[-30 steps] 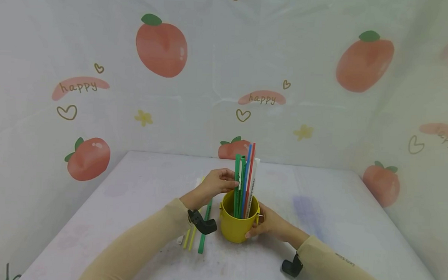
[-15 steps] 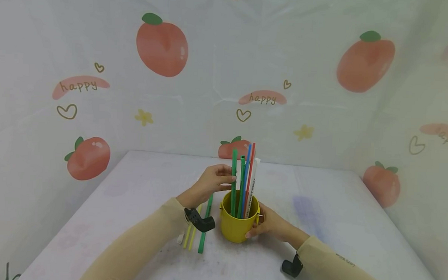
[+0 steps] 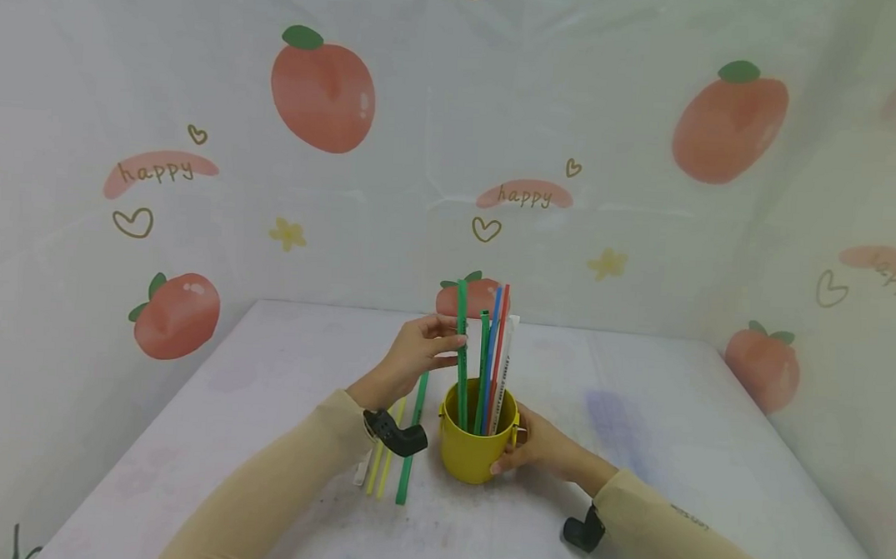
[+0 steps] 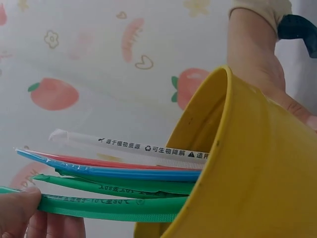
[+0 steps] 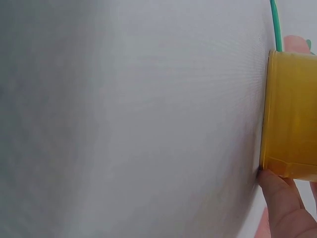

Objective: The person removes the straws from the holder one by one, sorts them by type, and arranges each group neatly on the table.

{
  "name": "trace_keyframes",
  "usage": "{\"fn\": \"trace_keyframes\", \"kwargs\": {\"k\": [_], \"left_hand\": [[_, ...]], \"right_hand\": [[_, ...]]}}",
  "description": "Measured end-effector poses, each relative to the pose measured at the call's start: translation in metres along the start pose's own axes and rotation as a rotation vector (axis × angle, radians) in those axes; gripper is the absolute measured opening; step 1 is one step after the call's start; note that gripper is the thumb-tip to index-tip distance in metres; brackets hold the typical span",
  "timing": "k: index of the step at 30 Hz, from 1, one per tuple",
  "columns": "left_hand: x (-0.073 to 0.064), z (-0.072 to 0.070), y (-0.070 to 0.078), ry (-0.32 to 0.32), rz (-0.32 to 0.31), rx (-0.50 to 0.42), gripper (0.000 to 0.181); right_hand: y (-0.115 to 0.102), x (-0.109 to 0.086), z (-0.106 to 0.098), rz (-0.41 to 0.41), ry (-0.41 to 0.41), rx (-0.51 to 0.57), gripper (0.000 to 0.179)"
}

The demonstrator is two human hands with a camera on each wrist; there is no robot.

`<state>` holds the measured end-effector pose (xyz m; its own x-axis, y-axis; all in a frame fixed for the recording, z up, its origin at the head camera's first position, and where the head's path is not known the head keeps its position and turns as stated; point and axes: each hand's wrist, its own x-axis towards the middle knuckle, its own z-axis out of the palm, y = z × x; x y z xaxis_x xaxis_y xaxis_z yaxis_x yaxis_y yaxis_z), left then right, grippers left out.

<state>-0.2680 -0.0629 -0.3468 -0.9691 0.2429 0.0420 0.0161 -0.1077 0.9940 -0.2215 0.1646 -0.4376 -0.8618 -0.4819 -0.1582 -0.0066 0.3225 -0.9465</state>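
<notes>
A yellow bucket stands upright on the table, holding several upright drinking straws. My left hand pinches a green paper-wrapped straw near its top; the lower end is inside the bucket. In the left wrist view, thumb and fingers hold that green wrapped straw. Beside it stand another green wrapped straw, a blue straw, a red straw and a white printed wrapped straw. My right hand grips the bucket's right side, thumb low on its wall.
Left of the bucket, a green wrapped straw, yellow straws and a white piece lie on the white table. A printed curtain hangs behind the table's back edge.
My left hand has moved up and a little left, drawing the pinched green straw higher and apart from the others. The right hand and the bucket have stayed put.
</notes>
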Motion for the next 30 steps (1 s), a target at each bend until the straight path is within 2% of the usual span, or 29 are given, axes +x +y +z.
{"fn": "trace_keyframes", "kwargs": {"k": [7, 14, 23, 30], "left_hand": [[-0.001, -0.001, 0.008, 0.039, 0.044, -0.055, 0.026], [0.002, -0.008, 0.018, 0.081, 0.080, -0.131, 0.036], [0.004, -0.019, 0.034, 0.090, 0.146, -0.206, 0.040], [0.003, -0.027, 0.038, 0.117, 0.139, -0.229, 0.040]], "right_hand": [[0.003, 0.003, -0.001, -0.005, -0.003, -0.003, 0.103], [0.004, 0.003, -0.002, -0.028, -0.009, -0.005, 0.102], [0.004, 0.002, -0.002, -0.031, -0.008, 0.000, 0.101], [0.005, 0.001, -0.001, -0.023, -0.002, 0.000, 0.100]]}}
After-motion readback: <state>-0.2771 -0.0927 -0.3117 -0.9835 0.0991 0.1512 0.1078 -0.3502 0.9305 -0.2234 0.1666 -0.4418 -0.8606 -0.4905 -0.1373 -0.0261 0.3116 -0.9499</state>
